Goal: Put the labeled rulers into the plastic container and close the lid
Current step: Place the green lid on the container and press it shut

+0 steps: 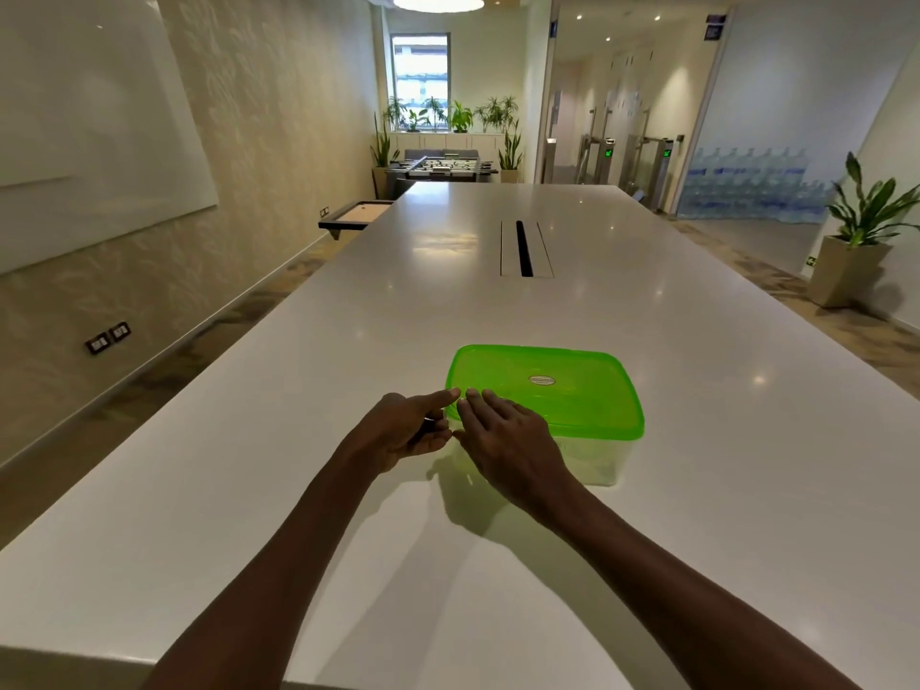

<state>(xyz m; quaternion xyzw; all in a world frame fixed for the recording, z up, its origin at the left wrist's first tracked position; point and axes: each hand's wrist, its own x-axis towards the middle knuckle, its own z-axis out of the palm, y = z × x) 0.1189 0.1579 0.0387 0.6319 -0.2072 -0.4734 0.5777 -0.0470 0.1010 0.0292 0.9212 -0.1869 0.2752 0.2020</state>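
Bright, even ceiling light [438,0] glares off the glossy table [697,390]; soft shadows, sharp focus, wide-angle bending at edges.

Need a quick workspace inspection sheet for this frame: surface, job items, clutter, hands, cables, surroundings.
Surface: white table, glossy, long.
Job's things: green lid sits on the clear container; rulers not discernible.
Clutter: nothing seen.
Grippers: left hand at the lid's near-left corner, fingers loosely extended; right hand flat on the lid.
Cables: nothing seen; cable slot mid-table.
Surroundings: whiteboard, potted plant, foosball table.
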